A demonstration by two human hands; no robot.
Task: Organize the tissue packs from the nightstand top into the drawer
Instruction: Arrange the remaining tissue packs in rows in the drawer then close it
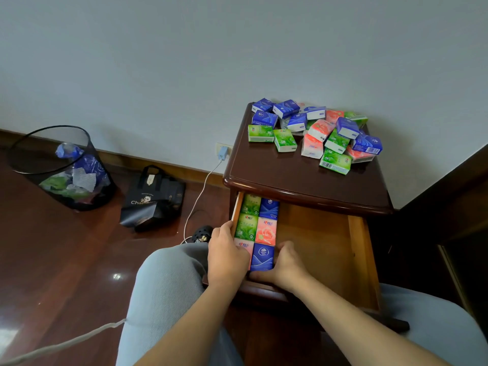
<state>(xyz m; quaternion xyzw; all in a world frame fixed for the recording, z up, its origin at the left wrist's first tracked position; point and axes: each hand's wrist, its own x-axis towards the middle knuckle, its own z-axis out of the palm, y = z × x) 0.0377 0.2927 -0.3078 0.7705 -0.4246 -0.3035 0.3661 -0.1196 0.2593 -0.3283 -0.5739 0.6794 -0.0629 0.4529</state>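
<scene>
Several blue, green and pink tissue packs (314, 130) lie heaped at the back of the dark nightstand top (290, 170). Below it the wooden drawer (324, 244) stands pulled out. Several packs fill two rows along its left side; the nearest are a pink pack (244, 247) and a blue pack (262, 256). My left hand (225, 253) rests over the pink pack at the drawer's left wall. My right hand (284, 262) grips the blue pack's right side and front edge, with the thumb along the drawer front.
The drawer's right part shows bare wood. A black mesh bin (60, 167) with wrappers stands on the floor at the left, a black paper bag (151, 199) beside it. A charger (223, 153) with a white cable hangs at the wall socket. My knees frame the drawer.
</scene>
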